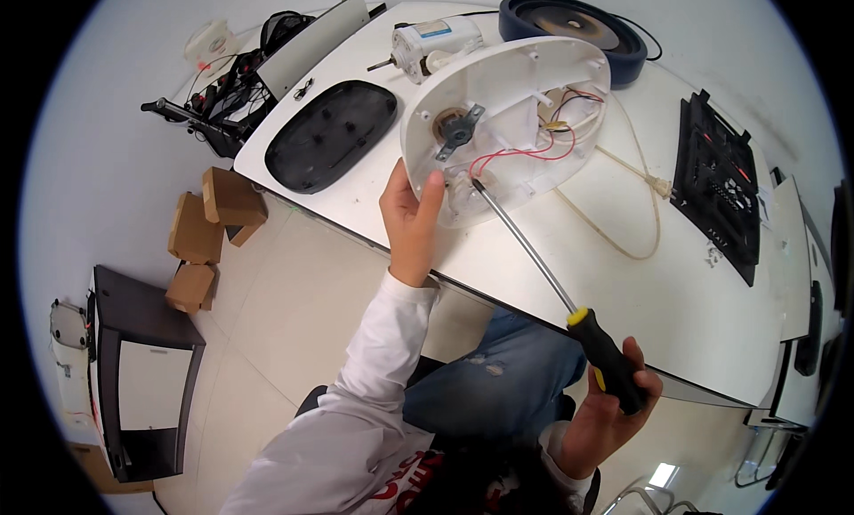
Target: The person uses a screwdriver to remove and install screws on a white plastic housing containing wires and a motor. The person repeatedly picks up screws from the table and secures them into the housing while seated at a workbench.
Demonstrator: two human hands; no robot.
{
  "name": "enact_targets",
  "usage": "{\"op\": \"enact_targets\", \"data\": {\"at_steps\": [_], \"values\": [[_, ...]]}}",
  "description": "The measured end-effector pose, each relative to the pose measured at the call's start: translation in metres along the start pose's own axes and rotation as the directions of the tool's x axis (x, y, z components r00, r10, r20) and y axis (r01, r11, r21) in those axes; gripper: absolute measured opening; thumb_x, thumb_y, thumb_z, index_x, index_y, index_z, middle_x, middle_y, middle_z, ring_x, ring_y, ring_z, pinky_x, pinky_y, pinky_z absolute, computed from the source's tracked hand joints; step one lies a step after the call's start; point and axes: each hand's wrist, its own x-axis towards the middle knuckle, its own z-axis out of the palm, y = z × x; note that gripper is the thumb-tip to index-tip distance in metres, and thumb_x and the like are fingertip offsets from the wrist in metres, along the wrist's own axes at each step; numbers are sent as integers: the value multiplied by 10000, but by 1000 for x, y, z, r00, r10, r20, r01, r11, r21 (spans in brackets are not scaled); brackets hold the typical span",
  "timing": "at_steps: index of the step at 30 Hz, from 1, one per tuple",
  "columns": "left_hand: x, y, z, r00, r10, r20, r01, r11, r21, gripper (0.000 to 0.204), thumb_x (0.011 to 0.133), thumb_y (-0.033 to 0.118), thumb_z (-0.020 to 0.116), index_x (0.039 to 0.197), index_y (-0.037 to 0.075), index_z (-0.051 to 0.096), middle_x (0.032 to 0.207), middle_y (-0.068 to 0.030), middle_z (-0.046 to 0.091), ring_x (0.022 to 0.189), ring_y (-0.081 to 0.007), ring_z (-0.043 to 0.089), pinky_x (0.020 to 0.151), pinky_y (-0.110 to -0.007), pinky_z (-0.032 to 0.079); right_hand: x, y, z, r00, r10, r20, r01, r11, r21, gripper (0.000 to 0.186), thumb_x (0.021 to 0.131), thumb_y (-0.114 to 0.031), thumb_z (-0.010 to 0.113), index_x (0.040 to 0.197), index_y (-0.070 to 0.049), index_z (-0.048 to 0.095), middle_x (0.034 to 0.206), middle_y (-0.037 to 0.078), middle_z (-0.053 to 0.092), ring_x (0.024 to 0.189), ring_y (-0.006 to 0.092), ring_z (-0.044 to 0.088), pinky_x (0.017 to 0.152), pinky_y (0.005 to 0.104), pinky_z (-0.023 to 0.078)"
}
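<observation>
Two closed grips: left hand [413,220] on white housing [509,122], right hand [600,422] around screwdriver [591,335].

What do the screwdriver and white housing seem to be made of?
Screwdriver shaft: shiny metal, probably steel, from its bright streak. Screwdriver handle: perhaps plastic or rubber, given its dull black-and-yellow surface. White housing: likely moulded plastic, smooth, with posts formed inside.
</observation>
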Motion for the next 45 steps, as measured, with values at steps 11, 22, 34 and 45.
{"op": "enact_targets", "data": {"at_steps": [11,22,34,45], "values": [[2,0,1,997,-27,-68,29,999,29,276,889,188,604,1065,-24,579,879,-7,578,793,-73,489,730,-212,389,4,10,29,995,97,10,-97,994,43,414,789,-216,709,1072,-75,441,1191,257,513,1157,305,496,990,399,408],[3,-1,0,996,-12,-91,20,996,85,269,879,205,622,1013,-27,599,849,-7,582,779,-77,490,730,-216,392,3,12,34,997,75,-5,-75,997,30,437,792,-260,715,1060,-73,424,1183,254,515,1129,299,515,968,400,426],[3,-1,3,994,-9,-109,17,997,76,225,902,206,592,989,-1,602,895,5,600,788,-62,496,741,-218,384,6,-14,37,813,-293,503,411,901,-139,531,596,8,807,1024,-71,504,1155,270,537,1007,417,581,803,453,518],[2,-5,0,994,5,-106,8,993,118,238,917,205,565,989,-20,592,893,-19,609,791,-59,522,728,-209,407,-22,-32,43,854,-317,412,520,550,-654,709,856,-583,384,1051,93,468,873,128,538,547,151,567,492,196,441]]}}
